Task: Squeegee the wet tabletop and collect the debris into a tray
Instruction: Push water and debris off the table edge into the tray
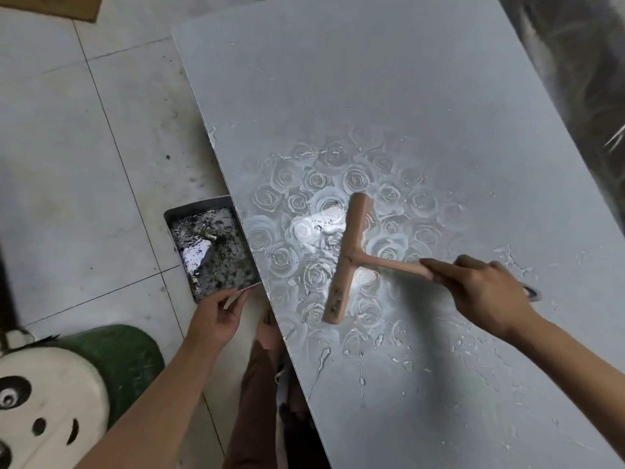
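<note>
My right hand (487,292) grips the handle of a pink squeegee (348,258), whose blade lies on the wet grey tabletop (389,96) over a pale rose pattern. Water drops and streaks cover the table's near part. My left hand (216,316) holds the near corner of a metal tray (179,214) against the table's left edge, below the surface. Dark wet debris lies inside the tray.
A green stool with a panda-face seat (67,394) stands at the lower left on the tiled floor (67,164). My brown trouser leg (257,401) shows below the table edge. A piece of cardboard (61,5) lies at the top left.
</note>
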